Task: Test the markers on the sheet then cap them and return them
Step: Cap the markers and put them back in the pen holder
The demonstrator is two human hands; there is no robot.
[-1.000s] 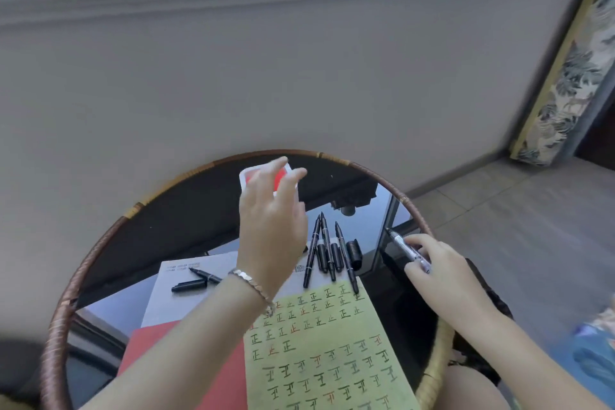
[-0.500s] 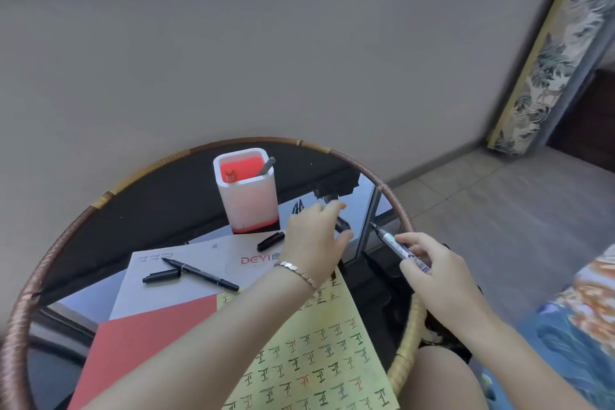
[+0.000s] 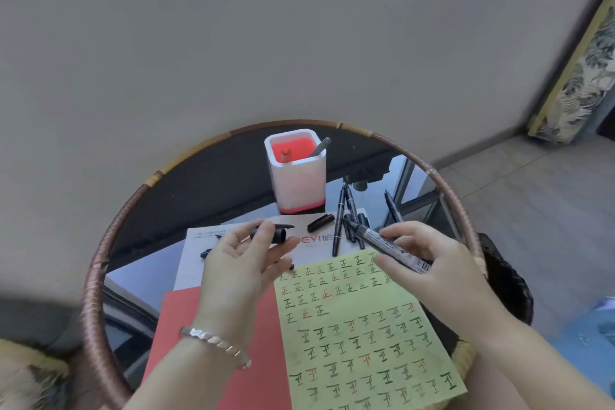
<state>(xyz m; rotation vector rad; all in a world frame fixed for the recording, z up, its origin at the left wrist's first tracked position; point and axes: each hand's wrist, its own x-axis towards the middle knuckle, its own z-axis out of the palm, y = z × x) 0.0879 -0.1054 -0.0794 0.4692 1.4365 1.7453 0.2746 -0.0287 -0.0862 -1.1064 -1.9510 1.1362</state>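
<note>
The left hand (image 3: 239, 266) pinches a black cap (image 3: 271, 232) between thumb and fingertips, over the white paper (image 3: 191, 268). The right hand (image 3: 429, 263) grips the marker (image 3: 382, 241) by its barrel with curled fingers, above the top edge of the green sheet (image 3: 362, 336). The marker's dark end points toward the cap and does not touch it.

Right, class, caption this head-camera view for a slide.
Left hand holds a black cap, right hand an uncapped marker, near the green test sheet.
</note>
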